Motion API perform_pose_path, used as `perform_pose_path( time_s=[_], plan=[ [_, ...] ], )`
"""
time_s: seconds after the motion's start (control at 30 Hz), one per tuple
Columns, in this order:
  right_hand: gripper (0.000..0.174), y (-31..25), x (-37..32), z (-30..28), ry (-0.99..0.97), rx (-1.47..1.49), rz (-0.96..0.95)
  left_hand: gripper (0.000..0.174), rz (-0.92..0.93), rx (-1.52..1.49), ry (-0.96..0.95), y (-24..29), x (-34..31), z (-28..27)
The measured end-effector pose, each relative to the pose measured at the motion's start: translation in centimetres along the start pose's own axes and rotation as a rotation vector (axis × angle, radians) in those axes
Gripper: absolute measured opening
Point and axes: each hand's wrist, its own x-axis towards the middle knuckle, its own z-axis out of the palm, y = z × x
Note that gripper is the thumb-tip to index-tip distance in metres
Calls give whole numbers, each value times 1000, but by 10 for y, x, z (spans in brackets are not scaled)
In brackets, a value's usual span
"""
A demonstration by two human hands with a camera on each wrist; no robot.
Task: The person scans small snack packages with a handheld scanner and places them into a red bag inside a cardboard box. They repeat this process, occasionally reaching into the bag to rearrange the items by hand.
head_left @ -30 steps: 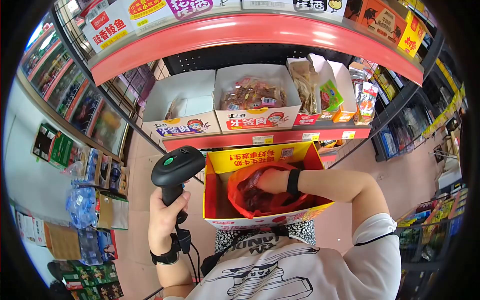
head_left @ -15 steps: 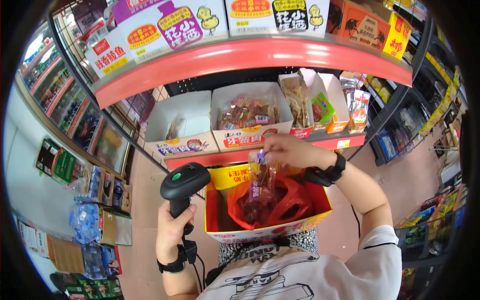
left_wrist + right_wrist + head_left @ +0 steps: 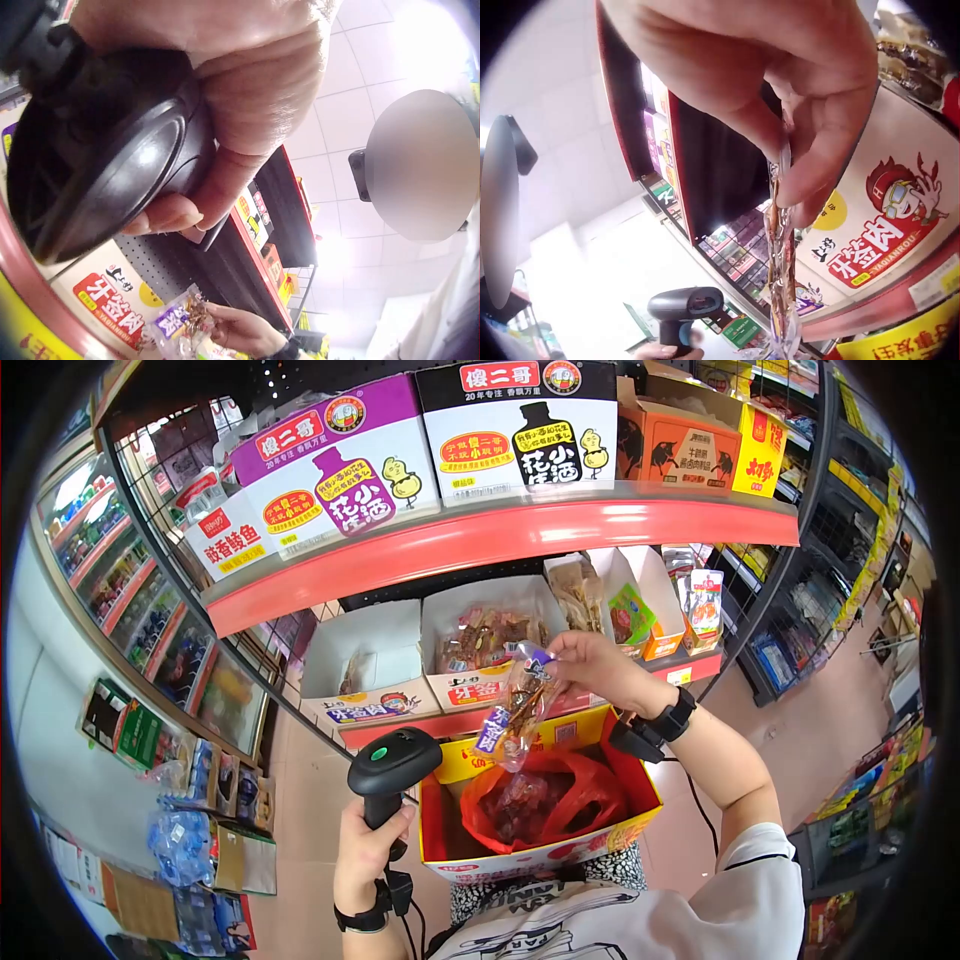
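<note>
My left hand [image 3: 368,847] grips the handle of a black barcode scanner [image 3: 396,760] with a green button on top. In my right hand [image 3: 600,672] a clear snack packet [image 3: 518,705] with a purple label is pinched at its upper end. It hangs over the yellow-and-red carton [image 3: 445,842]. Inside that carton sits a red plastic bag [image 3: 590,815] with more packets [image 3: 525,800] in it. Seen from the right wrist, the packet [image 3: 781,270] is edge-on between thumb and fingers. The left wrist view shows its purple-label face [image 3: 176,319].
On the lower shelf stand two white display boxes, the left [image 3: 385,705] with few packets, the middle [image 3: 490,595] with a pile. Further right are narrower snack boxes [image 3: 662,605]. A red-edged shelf [image 3: 500,545] juts out above, carrying large cartons [image 3: 520,435]. Bottled water [image 3: 180,845] stands at left.
My right hand has come out of the red bag with the packet, lifted it and tilted it over the carton. The scanner has shifted slightly right and down in the head view.
</note>
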Motion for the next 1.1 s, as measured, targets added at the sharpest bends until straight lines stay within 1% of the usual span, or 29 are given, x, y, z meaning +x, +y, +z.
perform_pose_path(
  time_s=[0.2,0.27,0.33,0.37,0.43,0.47,0.5,0.53,0.57,0.63,0.67,0.77,1.0,1.1],
  plan=[
    [10,-1,-2,-3,-17,116,27,13,7,-19,-19,-3,1,0],
    [10,-2,-4,-4,-13,153,39,20,7,13,-13,-2,0,2],
    [11,1,-6,-4,-29,251,30,20,6,8,-10,-2,1,3],
    [11,2,-7,-5,-30,249,29,20,3,4,-6,-2,1,3],
    [12,7,-7,-6,-16,183,-110,20,5,7,-9,-4,2,2],
    [12,10,-7,-4,-20,181,-110,20,5,11,-13,-4,2,1],
    [15,13,-7,-2,64,-3,-392,20,8,9,-9,-4,3,0],
    [18,12,-8,1,149,-189,-671,16,11,-8,-5,-3,3,0],
    [18,9,-11,3,146,-191,-672,13,15,-25,-2,-2,3,0],
    [18,0,-22,5,269,-712,-1016,17,19,-6,1,-3,4,1],
    [17,1,-22,5,274,-781,-1087,21,18,16,2,-3,4,1],
    [17,1,-25,8,315,-812,-1133,21,23,-1,-3,-1,4,3],
    [17,7,-24,8,329,-824,-1147,20,13,-29,11,6,5,8],
    [17,10,-25,8,352,-813,-1144,16,-17,-77,-41,7,8,8]
  ],
)
